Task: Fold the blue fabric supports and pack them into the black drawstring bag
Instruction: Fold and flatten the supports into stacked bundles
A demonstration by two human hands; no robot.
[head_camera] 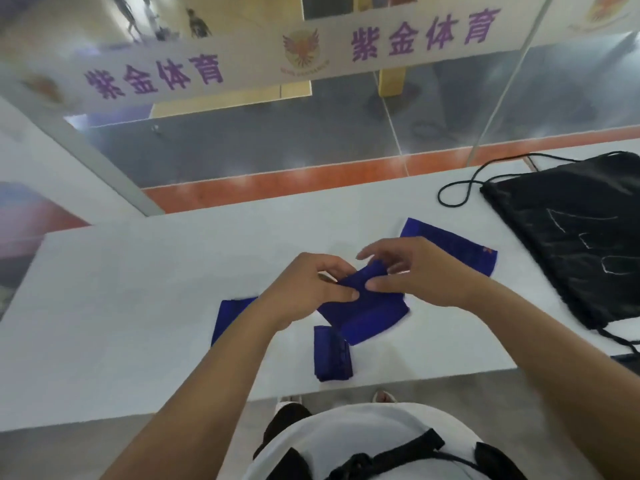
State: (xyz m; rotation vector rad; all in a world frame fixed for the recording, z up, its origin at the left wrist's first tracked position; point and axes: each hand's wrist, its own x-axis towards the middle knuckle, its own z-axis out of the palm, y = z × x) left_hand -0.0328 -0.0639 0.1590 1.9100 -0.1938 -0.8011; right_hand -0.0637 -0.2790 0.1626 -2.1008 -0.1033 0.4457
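My left hand and my right hand both pinch the upper edge of a blue fabric support over the middle of the white table; its lower part hangs down towards the tabletop. A folded blue support lies just below it near the front edge. Another flat blue support shows left of my left forearm, partly hidden. A further one lies flat behind my right hand. The black drawstring bag lies flat at the right, its cords looping on the table.
A glass partition with a white banner of purple characters rises behind the table's far edge. The table's front edge runs close to my body. Grey floor and an orange strip show beyond the glass.
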